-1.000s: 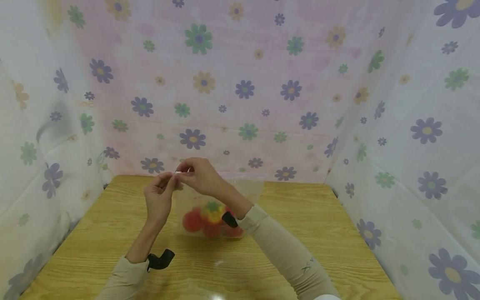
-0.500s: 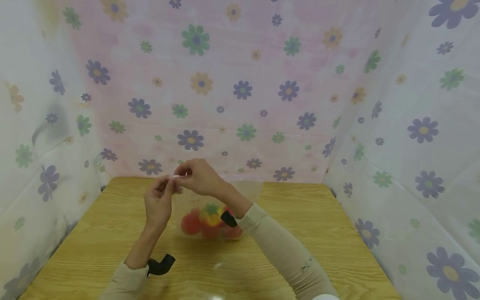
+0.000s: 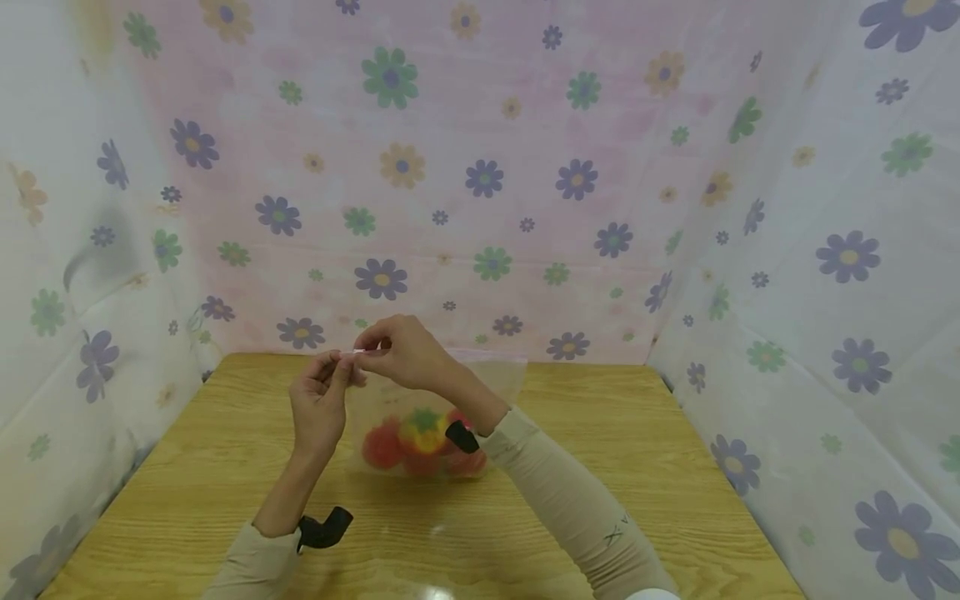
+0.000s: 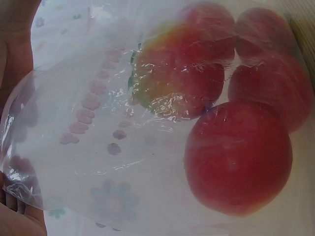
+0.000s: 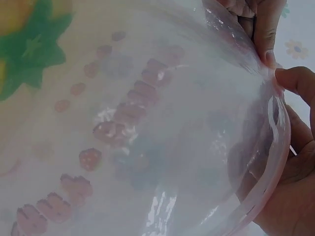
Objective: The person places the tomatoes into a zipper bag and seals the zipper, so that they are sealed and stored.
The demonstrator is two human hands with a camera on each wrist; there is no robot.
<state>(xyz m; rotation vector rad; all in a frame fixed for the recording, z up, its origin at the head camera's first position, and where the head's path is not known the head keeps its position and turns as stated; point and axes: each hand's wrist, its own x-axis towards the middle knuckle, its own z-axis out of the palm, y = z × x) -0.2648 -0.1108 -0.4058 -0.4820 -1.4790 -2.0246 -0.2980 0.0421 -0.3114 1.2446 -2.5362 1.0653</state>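
Note:
A clear plastic zip bag with a pink top edge and small pink printing stands upright. Inside it are several red round fruits, perhaps tomatoes. A yellow-and-red fruit with a green star-shaped top lies among them. My left hand pinches the bag's upper left corner between thumb and fingers. Right beside it, my right hand pinches the same top edge. A small white piece shows between the two sets of fingertips. My right forearm covers part of the bag's right side.
The bag is over the wood-grain table. Flower-printed cloth walls stand behind it and on both sides. Black curved camera mounts jut from both wrists.
The head view has shifted slightly. Both hands keep pinching the bag's top left edge with hardly any movement, and the fruit stays in the bag.

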